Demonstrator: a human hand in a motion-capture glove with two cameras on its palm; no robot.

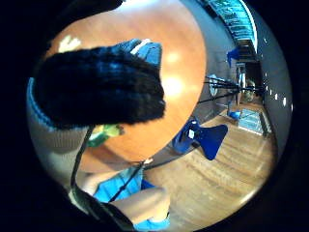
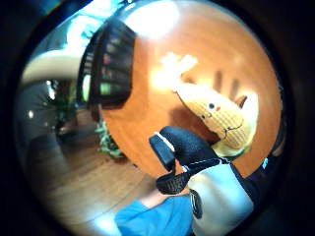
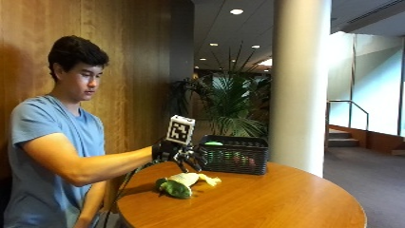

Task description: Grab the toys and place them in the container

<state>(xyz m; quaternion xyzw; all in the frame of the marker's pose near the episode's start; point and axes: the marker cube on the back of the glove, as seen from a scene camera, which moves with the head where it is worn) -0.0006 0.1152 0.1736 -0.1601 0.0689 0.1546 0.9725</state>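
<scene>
A yellow knitted plush toy (image 3: 185, 182) with green leaves and a stitched face lies on the round wooden table (image 3: 265, 204) near its edge on the person's side. My gloved right hand (image 3: 181, 153) hovers just above it, fingers spread and hanging down, holding nothing. The thumb side palm view shows the toy (image 2: 221, 118) flat on the wood beyond my thumb (image 2: 179, 147). In the little finger side palm view a black gloved finger (image 1: 96, 87) covers much of the table, with a bit of the toy's green (image 1: 104, 133) beneath it. The black mesh basket (image 3: 235, 155) stands just behind the toy.
The basket (image 2: 110, 61) holds some coloured things, one of them green. A white column (image 3: 301, 85) and potted palms (image 3: 234, 107) stand beyond the table. A wood-panelled wall runs behind the person. Bare tabletop stretches right of the toy.
</scene>
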